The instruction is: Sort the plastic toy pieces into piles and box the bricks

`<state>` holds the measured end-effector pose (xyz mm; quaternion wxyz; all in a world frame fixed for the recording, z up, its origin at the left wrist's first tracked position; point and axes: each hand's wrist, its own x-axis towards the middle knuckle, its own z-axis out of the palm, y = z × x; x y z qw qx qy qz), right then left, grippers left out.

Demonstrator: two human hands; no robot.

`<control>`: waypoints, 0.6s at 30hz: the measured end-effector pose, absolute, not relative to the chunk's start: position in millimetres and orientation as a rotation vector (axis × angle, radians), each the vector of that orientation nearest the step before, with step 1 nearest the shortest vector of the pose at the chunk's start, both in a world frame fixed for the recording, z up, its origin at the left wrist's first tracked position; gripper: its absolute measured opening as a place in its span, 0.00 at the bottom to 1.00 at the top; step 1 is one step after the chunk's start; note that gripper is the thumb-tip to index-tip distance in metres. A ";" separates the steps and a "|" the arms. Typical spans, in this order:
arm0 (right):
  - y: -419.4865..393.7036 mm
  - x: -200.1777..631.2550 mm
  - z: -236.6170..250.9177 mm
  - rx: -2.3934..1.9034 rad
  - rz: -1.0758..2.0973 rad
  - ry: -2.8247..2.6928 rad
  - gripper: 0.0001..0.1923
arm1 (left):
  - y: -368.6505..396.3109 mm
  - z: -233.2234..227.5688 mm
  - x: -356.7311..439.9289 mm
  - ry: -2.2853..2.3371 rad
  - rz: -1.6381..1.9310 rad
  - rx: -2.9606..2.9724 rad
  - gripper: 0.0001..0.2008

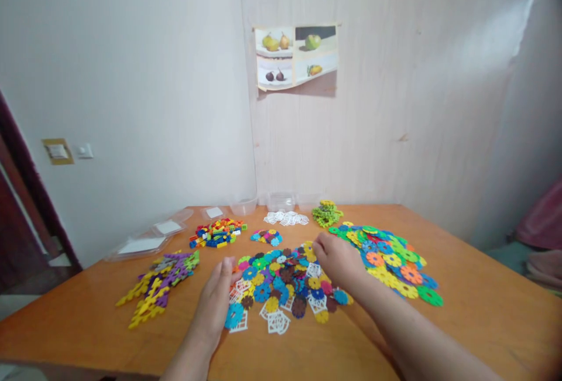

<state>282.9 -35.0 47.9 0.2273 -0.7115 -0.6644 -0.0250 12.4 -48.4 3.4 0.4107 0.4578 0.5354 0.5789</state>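
A mixed heap of flower-shaped plastic discs (285, 275) in blue, yellow, brown, pink and green lies in front of me. White lattice pieces (278, 322) are scattered among the discs, mostly along the near side. My left hand (214, 294) rests on edge at the heap's left side, thumb up and fingers loosely extended toward the discs, partly hidden. At the heap's upper right, my right hand (337, 259) has its fingers curled in, close to a yellow disc (309, 249). Whatever its fingertips hold, if anything, is hidden from me.
Larger discs (395, 258) spread at right. Yellow and purple interlocking pieces (164, 284) lie left, colored bricks (217, 233) behind. Further back are a small disc pile (266, 237), white pieces (286, 218), green pieces (326, 213), clear containers (243, 206) and lids (143, 244).
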 end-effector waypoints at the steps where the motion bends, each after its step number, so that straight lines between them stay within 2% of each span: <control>1: -35.8 300.7 47.6 -2.003 -0.048 -1.771 0.16 | -47.1 2.1 11.1 1.353 1.455 1.155 0.35; 10: -43.1 423.1 25.6 -2.229 0.147 -1.414 0.17 | -41.5 -3.8 6.0 1.358 1.438 1.159 0.37; 15: -45.5 423.0 21.4 -2.237 0.112 -1.305 0.16 | -42.5 -3.1 8.4 1.324 1.471 1.109 0.38; 18: -46.3 394.3 24.9 -2.101 0.059 -1.454 0.15 | -41.7 -4.0 8.7 1.261 1.507 1.059 0.38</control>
